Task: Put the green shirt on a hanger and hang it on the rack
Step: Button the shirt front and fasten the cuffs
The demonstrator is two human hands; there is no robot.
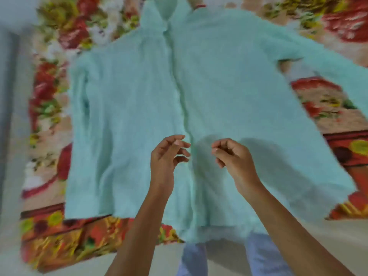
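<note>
Over green shirt (219, 86): left hand (165, 154), right hand (231, 154) loosely curled; empty.

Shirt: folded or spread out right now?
Spread. The shirt lies flat, front up, on the floral sheet, collar away, right-side sleeve out to the side.

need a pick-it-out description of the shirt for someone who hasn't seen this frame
A floral cloth in red, yellow and cream fills most of the view. Spread flat on it, collar away from the person, lies the green shirt, a pale mint long-sleeved one with a front placket; the left hand and right hand hover over its lower middle. It is the only plain, unpatterned fabric on the cloth.
</note>
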